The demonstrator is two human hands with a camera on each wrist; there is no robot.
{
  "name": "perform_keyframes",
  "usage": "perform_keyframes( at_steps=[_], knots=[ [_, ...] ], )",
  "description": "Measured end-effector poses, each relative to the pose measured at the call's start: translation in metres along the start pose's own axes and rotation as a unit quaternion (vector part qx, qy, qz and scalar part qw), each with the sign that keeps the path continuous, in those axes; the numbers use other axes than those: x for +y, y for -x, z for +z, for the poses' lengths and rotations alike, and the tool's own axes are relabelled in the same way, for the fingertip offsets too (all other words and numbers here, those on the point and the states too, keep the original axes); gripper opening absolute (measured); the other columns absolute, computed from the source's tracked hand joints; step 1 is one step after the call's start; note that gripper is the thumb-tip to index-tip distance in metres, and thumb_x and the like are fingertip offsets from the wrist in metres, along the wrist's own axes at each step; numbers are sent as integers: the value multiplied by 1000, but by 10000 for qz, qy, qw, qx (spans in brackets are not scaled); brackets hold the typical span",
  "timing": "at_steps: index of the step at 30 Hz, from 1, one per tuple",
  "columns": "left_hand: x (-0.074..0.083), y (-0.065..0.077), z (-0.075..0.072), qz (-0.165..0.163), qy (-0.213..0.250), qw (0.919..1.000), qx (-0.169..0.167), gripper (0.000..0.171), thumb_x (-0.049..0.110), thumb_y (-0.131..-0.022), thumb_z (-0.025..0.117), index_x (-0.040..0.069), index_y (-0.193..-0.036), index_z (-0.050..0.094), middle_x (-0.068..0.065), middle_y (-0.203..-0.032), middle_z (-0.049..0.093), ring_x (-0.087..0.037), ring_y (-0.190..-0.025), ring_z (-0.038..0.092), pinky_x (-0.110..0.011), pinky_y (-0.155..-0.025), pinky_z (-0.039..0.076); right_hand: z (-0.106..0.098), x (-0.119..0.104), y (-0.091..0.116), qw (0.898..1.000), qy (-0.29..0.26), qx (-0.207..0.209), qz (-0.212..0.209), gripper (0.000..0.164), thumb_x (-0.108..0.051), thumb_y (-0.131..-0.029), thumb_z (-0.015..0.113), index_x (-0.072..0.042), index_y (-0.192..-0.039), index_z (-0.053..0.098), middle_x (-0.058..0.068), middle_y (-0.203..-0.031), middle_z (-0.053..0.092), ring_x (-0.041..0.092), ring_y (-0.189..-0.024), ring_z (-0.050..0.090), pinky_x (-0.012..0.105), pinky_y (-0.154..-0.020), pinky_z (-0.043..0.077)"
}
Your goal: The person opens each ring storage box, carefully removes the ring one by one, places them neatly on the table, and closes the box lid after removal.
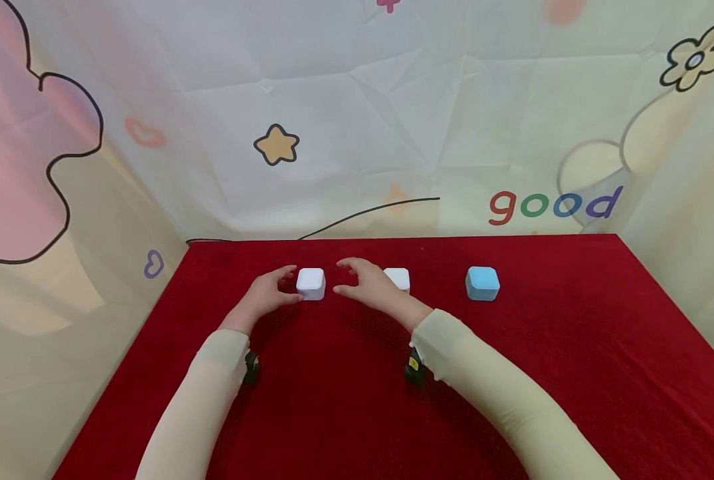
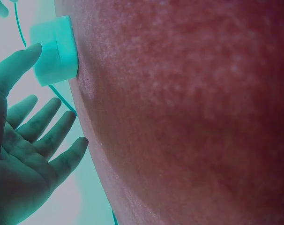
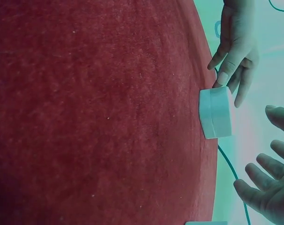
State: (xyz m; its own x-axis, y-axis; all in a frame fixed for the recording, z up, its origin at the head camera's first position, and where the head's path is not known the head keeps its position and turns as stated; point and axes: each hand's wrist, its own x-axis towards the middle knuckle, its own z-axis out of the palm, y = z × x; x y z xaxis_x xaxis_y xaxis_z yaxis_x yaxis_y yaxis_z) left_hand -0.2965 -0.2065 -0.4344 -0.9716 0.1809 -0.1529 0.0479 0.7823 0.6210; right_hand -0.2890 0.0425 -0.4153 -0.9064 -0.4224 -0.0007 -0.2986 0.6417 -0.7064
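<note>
On the red cloth, a small white box with rounded corners (image 1: pixel 311 284) sits between the two hands. My left hand (image 1: pixel 265 293) is at its left side, fingers spread and thumb tip right at the box's lower left edge in the head view. To the right of the box, my right hand (image 1: pixel 371 287) has its fingers loosely bent, with a gap between them and the box. In the right wrist view the box (image 3: pixel 217 112) shows a seam round its side. A second white box (image 1: pixel 399 279) is partly hidden by my right hand.
Further right on the red cloth (image 1: pixel 333 413) stands a light blue box (image 1: pixel 483 284), roughly in line with the white ones. Behind the table hangs a pale printed curtain (image 1: pixel 357 133) with a star and coloured letters. Dark wrist devices (image 1: pixel 415 368) hang below the sleeves.
</note>
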Motion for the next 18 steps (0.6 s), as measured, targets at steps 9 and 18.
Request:
perform_keyframes(
  at_steps=[9, 18],
  knots=[
    [2, -2, 1, -4, 32, 10000, -48, 73, 18, -94, 73, 4, -157, 38, -25, -153, 50, -42, -139, 51, -54, -114, 47, 6, 1, -10, 9998, -129, -136, 55, 57, -23, -97, 70, -7, -148, 51, 15, -152, 54, 35, -139, 54, 48, -112, 50],
    [-1, -6, 4, 50, 179, 9998, -113, 73, 17, -94, 73, 3, -156, 39, -24, -154, 50, -42, -139, 51, -56, -115, 45, 8, -1, -18, 9992, -300, -161, 197, 58, -22, -95, 73, -8, -147, 52, 13, -151, 56, 31, -137, 55, 46, -111, 51]
  ],
)
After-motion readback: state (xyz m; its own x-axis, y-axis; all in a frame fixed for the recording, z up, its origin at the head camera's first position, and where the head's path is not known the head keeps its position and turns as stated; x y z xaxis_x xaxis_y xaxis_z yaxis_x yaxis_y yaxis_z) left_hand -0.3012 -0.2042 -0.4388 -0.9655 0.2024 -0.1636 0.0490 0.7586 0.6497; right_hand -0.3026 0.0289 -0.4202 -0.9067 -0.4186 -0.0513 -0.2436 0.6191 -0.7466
